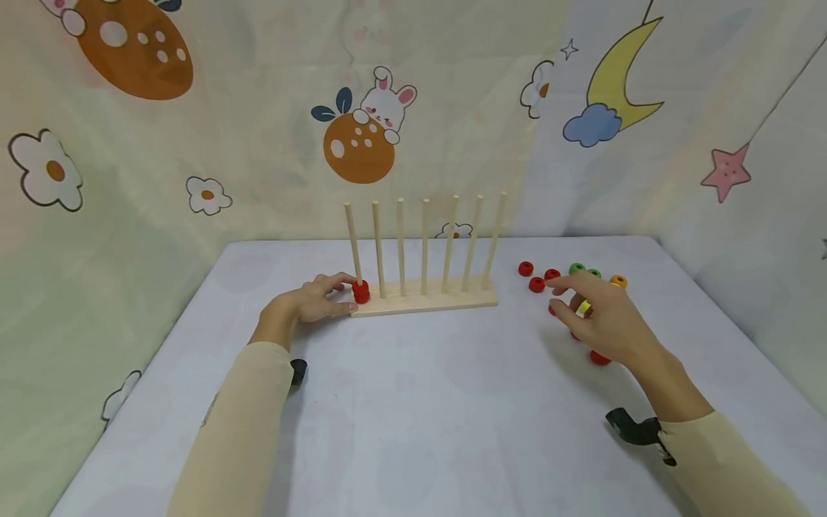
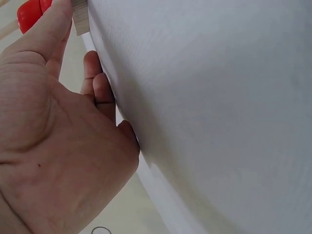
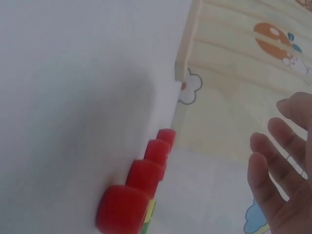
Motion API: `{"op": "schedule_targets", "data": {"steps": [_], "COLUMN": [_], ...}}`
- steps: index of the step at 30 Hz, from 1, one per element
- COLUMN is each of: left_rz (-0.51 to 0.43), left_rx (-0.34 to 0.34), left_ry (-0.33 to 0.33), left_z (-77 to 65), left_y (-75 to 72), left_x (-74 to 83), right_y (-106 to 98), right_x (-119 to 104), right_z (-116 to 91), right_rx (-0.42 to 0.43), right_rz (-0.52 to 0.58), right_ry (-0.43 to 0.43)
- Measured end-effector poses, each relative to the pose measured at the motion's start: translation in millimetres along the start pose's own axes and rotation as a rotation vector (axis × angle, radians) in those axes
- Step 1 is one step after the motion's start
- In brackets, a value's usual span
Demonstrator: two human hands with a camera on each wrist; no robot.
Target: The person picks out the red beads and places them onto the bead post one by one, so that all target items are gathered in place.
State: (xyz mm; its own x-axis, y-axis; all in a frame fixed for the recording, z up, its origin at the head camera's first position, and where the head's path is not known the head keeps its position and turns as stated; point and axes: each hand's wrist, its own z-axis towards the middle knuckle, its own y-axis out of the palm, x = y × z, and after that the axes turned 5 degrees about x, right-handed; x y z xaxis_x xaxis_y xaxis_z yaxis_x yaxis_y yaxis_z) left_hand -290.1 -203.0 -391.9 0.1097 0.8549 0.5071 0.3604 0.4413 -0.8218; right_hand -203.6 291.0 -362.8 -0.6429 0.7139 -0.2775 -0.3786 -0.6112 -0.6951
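Observation:
A wooden peg rack (image 1: 426,301) with several upright rods stands at the far middle of the table. Two red beads (image 1: 361,291) are stacked low on its leftmost rod. My left hand (image 1: 310,300) grips the rack's left end, thumb at the front corner and index finger beside the beads. In the left wrist view, the thumb overlaps the red bead (image 2: 30,14) and the end of the rack. My right hand (image 1: 601,316) hovers over loose beads with fingers spread and slightly bent, holding nothing. Red beads (image 3: 123,210) line up below it in the right wrist view.
Red beads (image 1: 526,268), green beads (image 1: 577,268) and an orange bead (image 1: 619,281) lie right of the rack. A yellow bead (image 1: 584,306) shows between my right fingers. A printed cloth (image 1: 271,143) hangs behind the white table (image 1: 413,416).

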Motion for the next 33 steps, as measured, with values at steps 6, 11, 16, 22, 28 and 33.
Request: {"op": "schedule_targets", "data": {"steps": [6, 11, 16, 22, 28, 33], "left_rz": [0.006, 0.007, 0.002, 0.01, 0.012, 0.012], "left_rx": [-0.004, -0.013, -0.015, -0.01, -0.016, -0.014], "left_ry": [-0.005, -0.031, -0.021, 0.021, 0.032, 0.025], "left_z": [5.5, 15.2, 13.6, 5.3, 3.0, 4.1], "left_y": [1.4, 3.4, 2.3, -0.9, -0.9, -0.5], "left_x": [-2.7, -9.1, -8.7, -2.8, -0.5, -0.4], "right_y": [-3.9, -6.6, -11.9, -17.4, -26.0, -36.1], "right_x": [9.1, 15.3, 18.8, 24.2, 26.8, 29.4], "right_z": [-11.0, -21.5, -28.7, -36.4, -41.4, -41.8], "right_rx": [-0.034, -0.071, -0.127, -0.161, -0.19, -0.288], "right_rz": [-0.055, -0.064, -0.088, -0.121, -0.136, -0.133], "right_ry": [0.018, 0.033, 0.083, 0.131, 0.167, 0.249]}}
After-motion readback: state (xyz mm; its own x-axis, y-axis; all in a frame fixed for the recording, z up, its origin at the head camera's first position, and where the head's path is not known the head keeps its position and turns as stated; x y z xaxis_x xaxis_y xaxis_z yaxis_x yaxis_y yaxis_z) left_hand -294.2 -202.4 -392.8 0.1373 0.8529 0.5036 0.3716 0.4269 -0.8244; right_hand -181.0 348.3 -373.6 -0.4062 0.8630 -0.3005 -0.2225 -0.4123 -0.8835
